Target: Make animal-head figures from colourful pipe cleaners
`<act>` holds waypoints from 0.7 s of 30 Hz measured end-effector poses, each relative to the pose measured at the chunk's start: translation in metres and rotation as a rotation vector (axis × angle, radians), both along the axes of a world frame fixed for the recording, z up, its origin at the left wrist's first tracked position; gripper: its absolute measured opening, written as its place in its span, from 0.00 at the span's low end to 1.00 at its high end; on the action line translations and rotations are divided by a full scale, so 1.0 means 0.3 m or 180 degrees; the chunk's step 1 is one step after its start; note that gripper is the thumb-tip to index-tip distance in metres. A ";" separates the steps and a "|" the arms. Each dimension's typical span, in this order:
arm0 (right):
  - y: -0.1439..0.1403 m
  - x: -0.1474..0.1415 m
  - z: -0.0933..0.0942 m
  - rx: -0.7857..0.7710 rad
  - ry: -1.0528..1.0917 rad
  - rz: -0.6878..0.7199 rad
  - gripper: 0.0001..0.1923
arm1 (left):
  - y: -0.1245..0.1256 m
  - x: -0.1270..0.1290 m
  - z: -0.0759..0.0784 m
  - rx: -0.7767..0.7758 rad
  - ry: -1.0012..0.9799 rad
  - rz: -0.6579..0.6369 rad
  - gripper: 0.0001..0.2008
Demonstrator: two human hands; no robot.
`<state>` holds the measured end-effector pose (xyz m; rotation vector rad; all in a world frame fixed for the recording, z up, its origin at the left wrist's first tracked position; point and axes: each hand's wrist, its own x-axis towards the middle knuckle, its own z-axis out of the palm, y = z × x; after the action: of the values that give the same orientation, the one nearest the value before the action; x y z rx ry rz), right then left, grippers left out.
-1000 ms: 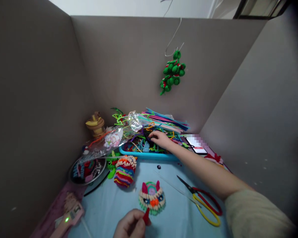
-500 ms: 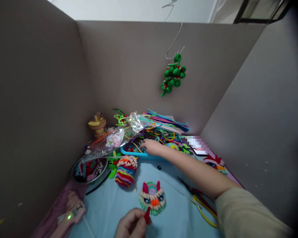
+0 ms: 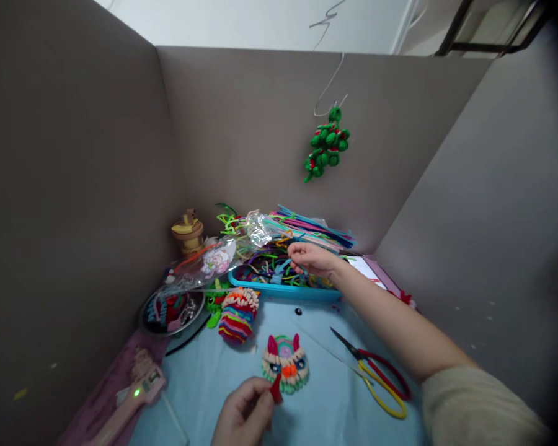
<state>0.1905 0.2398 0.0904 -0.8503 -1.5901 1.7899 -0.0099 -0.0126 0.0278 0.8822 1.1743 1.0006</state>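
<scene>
Red felt piece (image 3: 275, 389) sits pinched in my left hand (image 3: 242, 416), just below one owl-face craft (image 3: 286, 370). My right hand (image 3: 312, 257) reaches over one blue tray (image 3: 279, 288), fingers closed on pipe cleaners (image 3: 270, 267). One pair of scissors (image 3: 376, 375) lies right of the left hand.

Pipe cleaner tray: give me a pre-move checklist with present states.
1. Right hand over the blue tray, fingers among the pipe cleaners: ok.
2. One strand gripped: cannot tell.
3. Left hand pinching the red piece: ok.
4. Owl face flat on the blue mat, apart from both hands: ok.
5. Scissors beside the right forearm, blades shut: ok.
</scene>
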 end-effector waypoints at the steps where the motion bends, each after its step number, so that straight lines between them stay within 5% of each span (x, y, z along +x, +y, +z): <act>1: -0.028 0.005 0.005 -0.0012 -0.0003 0.0064 0.15 | 0.001 -0.002 -0.001 0.0055 -0.0005 0.0039 0.25; 7: -0.298 -0.029 0.010 0.0316 -0.0021 -0.0082 0.17 | 0.000 -0.004 0.011 0.0315 -0.0288 0.0345 0.20; 14: -0.650 -0.112 -0.072 0.0629 -0.0042 -0.0723 0.12 | 0.007 0.017 0.010 0.0710 -0.1201 0.0767 0.17; 21: -0.762 -0.158 -0.200 0.0850 0.0060 -0.1163 0.11 | 0.032 0.044 -0.041 0.1058 -0.0970 0.0970 0.17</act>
<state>0.1431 0.0113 0.0306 -0.9223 -1.5050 1.2959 0.0034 -0.0031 0.0155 0.7832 0.9102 1.5539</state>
